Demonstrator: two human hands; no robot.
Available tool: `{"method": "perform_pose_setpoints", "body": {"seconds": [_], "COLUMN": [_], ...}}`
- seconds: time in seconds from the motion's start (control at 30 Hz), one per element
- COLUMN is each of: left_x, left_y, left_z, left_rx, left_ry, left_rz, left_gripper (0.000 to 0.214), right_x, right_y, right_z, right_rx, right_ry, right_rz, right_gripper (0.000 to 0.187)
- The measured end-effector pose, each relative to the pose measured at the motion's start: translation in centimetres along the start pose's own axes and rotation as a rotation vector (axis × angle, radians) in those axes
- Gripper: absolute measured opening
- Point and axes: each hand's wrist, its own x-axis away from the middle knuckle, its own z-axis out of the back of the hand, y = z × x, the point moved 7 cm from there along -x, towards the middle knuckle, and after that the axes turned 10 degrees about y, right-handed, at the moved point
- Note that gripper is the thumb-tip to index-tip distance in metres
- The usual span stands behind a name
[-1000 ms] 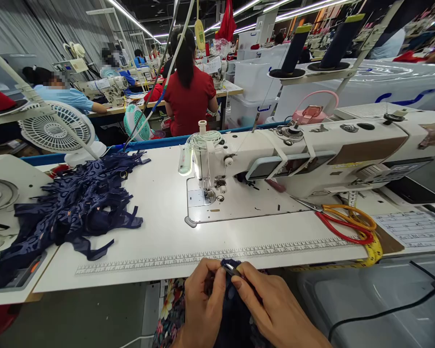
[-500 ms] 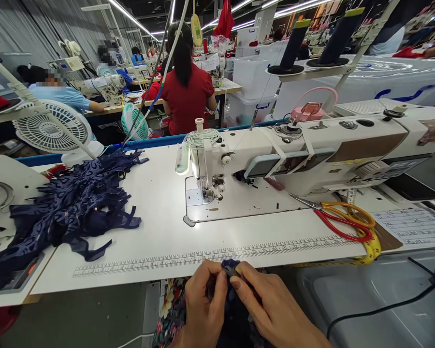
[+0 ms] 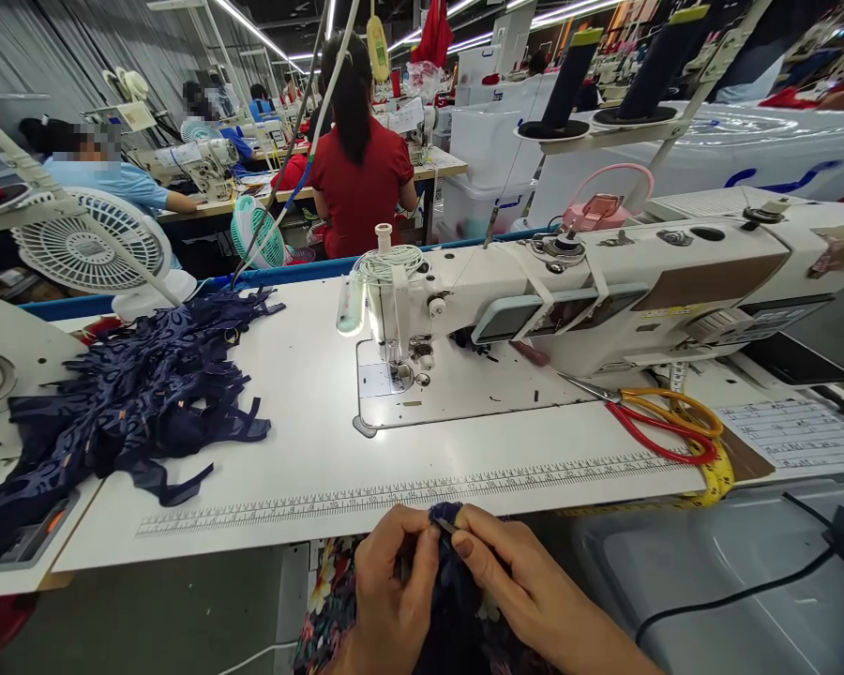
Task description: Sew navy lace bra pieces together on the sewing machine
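Note:
Low in the head view, at the table's front edge, my left hand point(image 3: 399, 586) pinches the top of a dark navy fabric piece point(image 3: 454, 600) between thumb and fingers. My right hand point(image 3: 517, 581) is closed close beside it, at the same bunched edge. A small, pointed, greyish metal tool point(image 3: 445, 526) sticks out from the right fingertips toward the left thumb; its kind is not clear. The rest of the fabric hangs down between my hands over a floral cloth point(image 3: 322, 600). My fingers hide part of the pinched edge.
A sewing machine point(image 3: 400, 309) stands beyond my hands. To the left lies a heap of navy garments point(image 3: 161, 394). Scissors with red and orange handles point(image 3: 665, 422) and a yellow tape measure point(image 3: 721, 473) lie to the right. A printed ruler point(image 3: 394, 495) runs along the front edge.
The metal tool's tip has turned slightly and shows as a thin point between my fingertips. Both hands stay at nearly the same place. The view has shifted a little.

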Motion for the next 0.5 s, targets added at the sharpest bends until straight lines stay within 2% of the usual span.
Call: {"method": "perform_pose_setpoints", "body": {"seconds": [0.23, 0.33, 0.43, 0.5], "left_x": [0.0, 0.0, -0.1, -0.1], "left_y": [0.1, 0.0, -0.5, -0.8], "left_z": [0.0, -0.1, 0.0, 0.0], "left_rx": [0.005, 0.013, 0.012, 0.010], "left_ry": [0.041, 0.036, 0.038, 0.024], "left_rz": [-0.090, -0.056, 0.042, 0.086], "left_gripper": [0.012, 0.014, 0.018, 0.019], "right_x": [0.2, 0.0, -0.4, -0.6], "right_y": [0.3, 0.7, 1.1, 1.2], "right_z": [-0.3, -0.1, 0.7, 1.5], "right_rx": [0.173, 0.089, -0.083, -0.116], "right_ry": [0.111, 0.120, 0.124, 0.162], "right_rz": [0.071, 0.060, -0.018, -0.058], "right_gripper": [0.031, 0.035, 0.037, 0.034]}}
